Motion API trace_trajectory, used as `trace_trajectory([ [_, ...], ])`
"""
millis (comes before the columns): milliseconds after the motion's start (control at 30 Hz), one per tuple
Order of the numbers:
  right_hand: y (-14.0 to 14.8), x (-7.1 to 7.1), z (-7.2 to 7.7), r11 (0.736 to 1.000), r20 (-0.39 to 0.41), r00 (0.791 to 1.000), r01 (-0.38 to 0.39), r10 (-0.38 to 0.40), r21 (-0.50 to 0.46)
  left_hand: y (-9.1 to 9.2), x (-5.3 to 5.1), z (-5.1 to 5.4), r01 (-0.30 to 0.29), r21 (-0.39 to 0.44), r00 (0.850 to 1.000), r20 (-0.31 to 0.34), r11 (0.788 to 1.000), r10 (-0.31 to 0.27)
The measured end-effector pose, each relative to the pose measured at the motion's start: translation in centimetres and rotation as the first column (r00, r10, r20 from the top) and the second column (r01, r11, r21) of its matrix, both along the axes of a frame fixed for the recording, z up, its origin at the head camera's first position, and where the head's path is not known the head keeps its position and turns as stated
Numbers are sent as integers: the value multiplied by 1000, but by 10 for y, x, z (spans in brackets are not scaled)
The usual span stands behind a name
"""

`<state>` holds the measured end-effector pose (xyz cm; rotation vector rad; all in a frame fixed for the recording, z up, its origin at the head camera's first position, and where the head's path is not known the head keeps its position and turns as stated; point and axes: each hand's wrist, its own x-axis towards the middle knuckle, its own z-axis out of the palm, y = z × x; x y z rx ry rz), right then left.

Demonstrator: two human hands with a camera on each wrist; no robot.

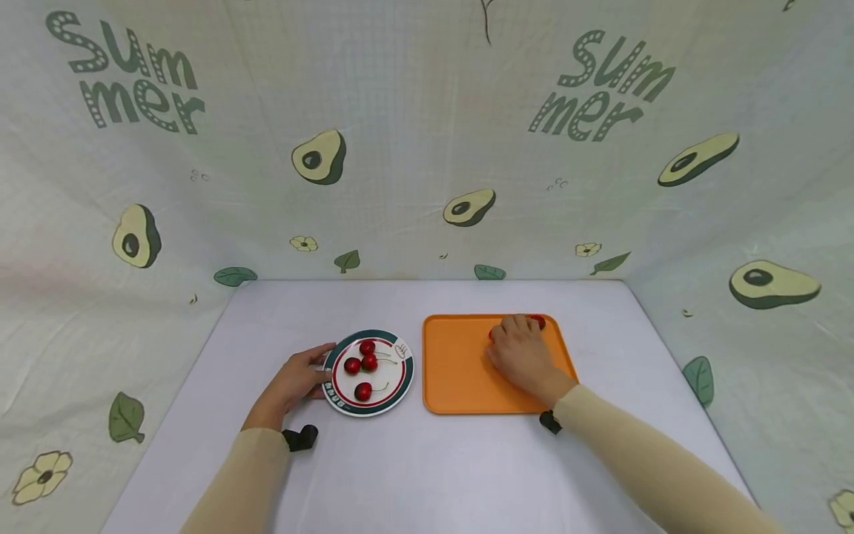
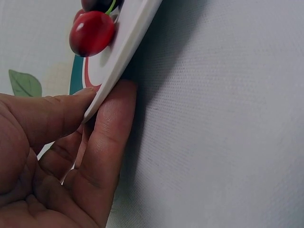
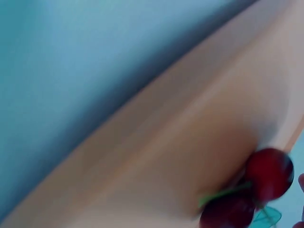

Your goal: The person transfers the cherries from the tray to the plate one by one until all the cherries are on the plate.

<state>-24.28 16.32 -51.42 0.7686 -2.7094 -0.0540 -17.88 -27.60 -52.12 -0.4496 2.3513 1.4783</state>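
Note:
My left hand [image 1: 298, 380] pinches the near-left rim of a round plate [image 1: 338, 394] with a green band, thumb on top and fingers underneath. Several red cherries [image 1: 363, 391] with stems lie on this plate; one cherry [image 2: 92, 33] shows close up in the left wrist view. Over the orange tray [image 1: 454, 371], my right hand [image 1: 522, 354] reaches down, its fingertips hidden from the head view. Red cherries peek out beside it, one cherry [image 1: 538, 321] near the tray's back right corner. In the right wrist view two cherries [image 3: 270, 173] sit close to barely visible fingertips; any hold is unclear.
Both the plate and the tray are on a white table [image 1: 373, 475], the plate left of the tray with a narrow gap between. A printed cloth [image 1: 400, 111] with avocados and leaves hangs behind and around the table.

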Motion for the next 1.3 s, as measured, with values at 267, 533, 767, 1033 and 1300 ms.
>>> trace_trajectory([
  [267, -10, -2, -6, 995, -15, 1000, -20, 22, 96, -1, -1, 1, -3, 3, 1000, 1, 1000, 3],
  [533, -3, -5, -10, 994, -19, 1000, -12, 15, 112, 1, -1, 1, -2, 6, 1000, 3, 1000, 2],
  [767, 7, -6, -10, 991, -9, 1000, -16, 17, 130, 0, -1, 2, 13, 9, 1000, -10, 1000, -13],
  [1033, 11, -9, -9, 985, 8, 1000, 13, -15, 170, 0, -1, 1, 11, 11, 1000, -12, 1000, -11],
  [1300, 12, -10, -11, 986, 16, 1000, -3, 0, 166, 1, 2, 1, 13, 9, 1000, -11, 1000, -13],
])
